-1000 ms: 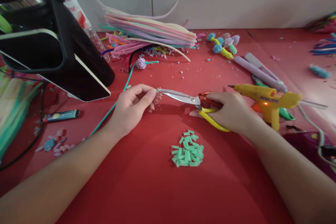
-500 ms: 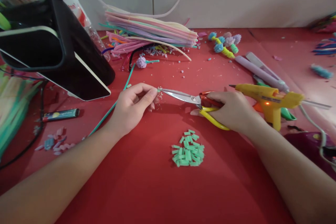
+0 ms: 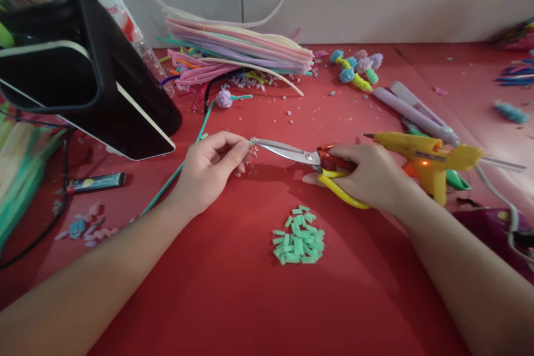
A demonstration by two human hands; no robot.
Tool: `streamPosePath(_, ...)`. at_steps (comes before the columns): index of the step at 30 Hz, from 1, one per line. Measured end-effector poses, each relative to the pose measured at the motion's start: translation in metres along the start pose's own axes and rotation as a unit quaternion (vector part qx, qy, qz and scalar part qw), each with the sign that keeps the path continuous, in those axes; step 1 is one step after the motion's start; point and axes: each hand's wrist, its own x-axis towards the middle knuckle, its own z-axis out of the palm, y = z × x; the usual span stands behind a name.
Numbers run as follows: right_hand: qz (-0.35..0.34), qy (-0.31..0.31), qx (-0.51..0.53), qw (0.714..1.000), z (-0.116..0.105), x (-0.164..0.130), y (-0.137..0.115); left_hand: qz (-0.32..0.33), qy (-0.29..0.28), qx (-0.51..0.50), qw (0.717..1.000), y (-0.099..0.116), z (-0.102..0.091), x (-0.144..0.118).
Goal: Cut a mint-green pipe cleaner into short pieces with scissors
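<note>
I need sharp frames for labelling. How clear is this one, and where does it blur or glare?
Head view: left hand, scissors and right hand are fairly sharp under soft light; the left edge smears, the black stand bulges with lens distortion, the glue gun shows a small orange glow.

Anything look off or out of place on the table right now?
Mostly craft clutter. One thing stands out: the yellow glue gun sits with its light on just behind the right hand holding the scissors. Small crumbs are scattered across the red table.
</note>
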Motion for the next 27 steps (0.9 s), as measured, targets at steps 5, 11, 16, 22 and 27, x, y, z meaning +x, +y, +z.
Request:
streamPosePath(5, -0.006, -0.005, -0.006, 1.0, -0.0011, 0.0009, -0.0014, -0.001, 0.005, 0.014, 1.0, 0.0008, -0.0003, -0.0002)
streamPosePath(11, 0.0, -0.002, -0.015, 1.0, 0.0002, 0.0008, 0.0002, 0.006, 0.006, 0.026, 1.0, 0.0002, -0.0004, -0.0003)
streamPosePath(16, 0.0, -0.004, -0.015, 1.0, 0.0002, 0.0013, 0.0002, 0.009, 0.0, 0.038, 0.999, 0.0017, -0.0013, -0.0001)
streamPosePath(22, 0.019, 0.0, -0.021, 1.0, -0.0011, 0.0026, 0.0001, 0.001, 0.0, 0.024, 1.0, 0.0017, -0.0004, -0.0006)
streamPosePath(27, 0.017, -0.007, 0.002, 1.0, -0.0013, 0.0007, 0.0014, 0.004, 0.005, 0.031, 0.999, 0.0014, -0.0006, -0.0002)
